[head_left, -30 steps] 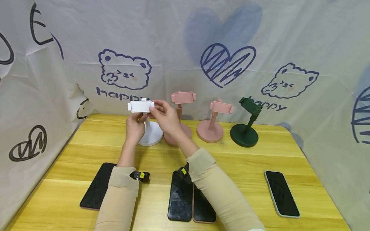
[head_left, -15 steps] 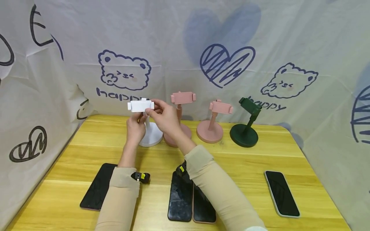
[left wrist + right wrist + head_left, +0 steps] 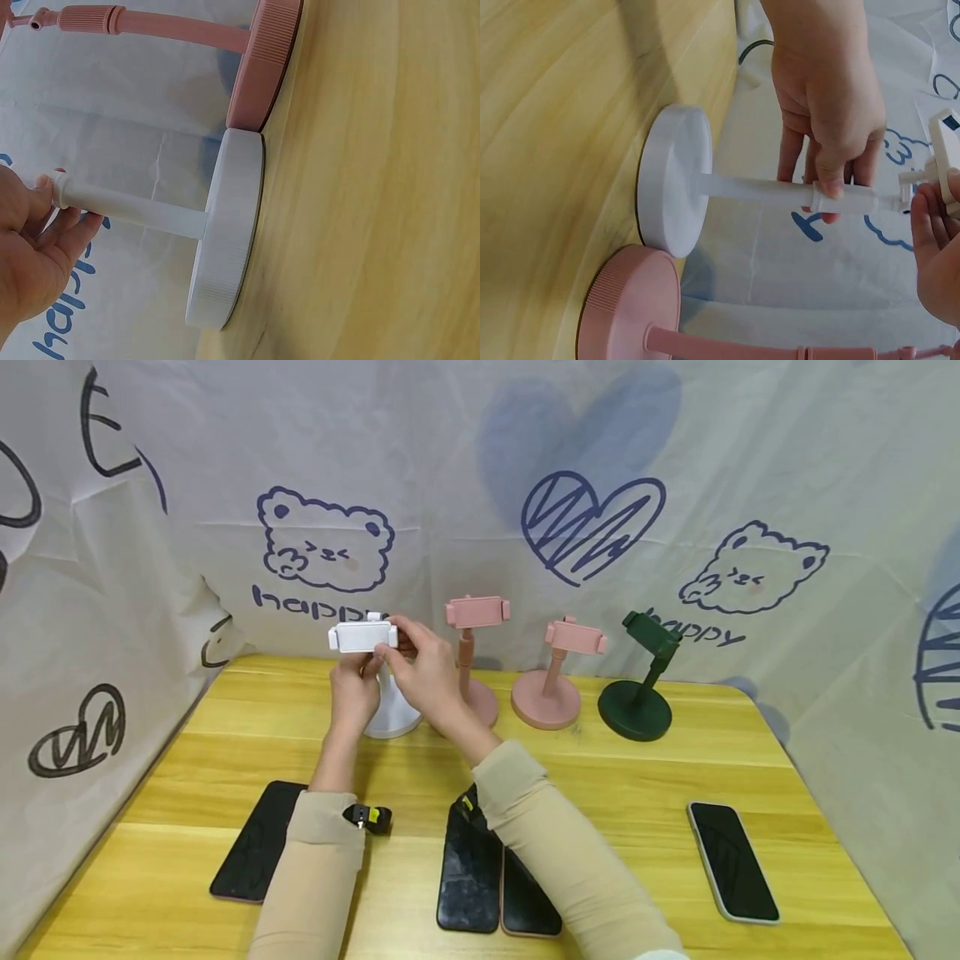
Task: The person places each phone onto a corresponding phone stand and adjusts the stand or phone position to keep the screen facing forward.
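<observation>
A white phone stand (image 3: 364, 636) with a round base stands at the back left of the table. My left hand (image 3: 354, 695) grips its upright pole near the collar, fingers and thumb wrapped round it in the left wrist view, where the white base (image 3: 227, 232) sits flat on the wood. My right hand (image 3: 426, 670) pinches the right end of the white clamp head between thumb and fingers. In the right wrist view the left hand (image 3: 832, 112) shows on the pole, and part of the right hand (image 3: 939, 247) holds the clamp head (image 3: 945, 150).
Right of the white stand are two pink phone stands (image 3: 545, 699) and a dark green one (image 3: 635, 710). Phones lie nearer: one at left (image 3: 258, 843), two side by side in the middle (image 3: 468, 885), one at right (image 3: 733, 862). A printed cloth hangs behind the table.
The right hand's wrist and forearm have shifted slightly left, and the white clamp head has tilted a little. The left hand keeps its place on the pole.
</observation>
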`<state>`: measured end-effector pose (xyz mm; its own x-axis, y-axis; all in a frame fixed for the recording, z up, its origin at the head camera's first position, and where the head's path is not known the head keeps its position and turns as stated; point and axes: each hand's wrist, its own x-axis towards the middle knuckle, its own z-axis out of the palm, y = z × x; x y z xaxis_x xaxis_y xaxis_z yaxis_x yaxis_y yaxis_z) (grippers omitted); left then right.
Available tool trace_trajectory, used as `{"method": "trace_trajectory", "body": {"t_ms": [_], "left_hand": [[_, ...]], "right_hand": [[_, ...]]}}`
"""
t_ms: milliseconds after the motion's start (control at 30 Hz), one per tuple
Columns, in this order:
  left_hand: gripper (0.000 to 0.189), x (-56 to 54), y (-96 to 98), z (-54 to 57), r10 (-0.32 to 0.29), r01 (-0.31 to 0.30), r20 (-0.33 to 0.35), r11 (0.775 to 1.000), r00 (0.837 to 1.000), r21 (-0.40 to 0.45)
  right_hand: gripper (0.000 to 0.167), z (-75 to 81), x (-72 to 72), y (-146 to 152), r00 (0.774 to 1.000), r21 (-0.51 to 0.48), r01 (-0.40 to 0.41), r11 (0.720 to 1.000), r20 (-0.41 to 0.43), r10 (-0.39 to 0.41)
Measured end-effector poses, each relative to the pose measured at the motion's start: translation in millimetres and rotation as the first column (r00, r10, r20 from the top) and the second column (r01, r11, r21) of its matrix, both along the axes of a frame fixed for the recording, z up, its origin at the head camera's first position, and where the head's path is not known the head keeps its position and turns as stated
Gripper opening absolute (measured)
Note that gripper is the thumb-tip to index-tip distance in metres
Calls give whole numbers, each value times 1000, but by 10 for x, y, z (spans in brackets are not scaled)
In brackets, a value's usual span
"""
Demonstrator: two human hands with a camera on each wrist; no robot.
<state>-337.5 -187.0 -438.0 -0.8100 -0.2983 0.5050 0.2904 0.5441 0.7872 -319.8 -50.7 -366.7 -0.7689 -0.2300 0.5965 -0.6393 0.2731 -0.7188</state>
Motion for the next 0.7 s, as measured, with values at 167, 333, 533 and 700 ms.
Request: {"method": "trace_trajectory", "body": {"t_ms": [167, 333, 533, 700], "left_hand": [[19, 10, 32, 2, -4, 3, 31, 1000, 1000, 24], [20, 6, -8, 32, 0, 0, 64, 1000, 998, 4], [25, 27, -31, 109, -38, 42, 137, 999, 990, -24], [34, 127, -78, 155, -113, 124, 217, 992, 970, -35]], "right_hand": [[42, 56, 0, 30, 990, 16, 24, 1000, 136, -26], [44, 102, 12, 2, 983, 46, 40, 998, 179, -48], [43, 133, 15, 5, 978, 82, 66, 994, 192, -80], [43, 134, 35, 15, 974, 94, 66, 993, 212, -85]]}}
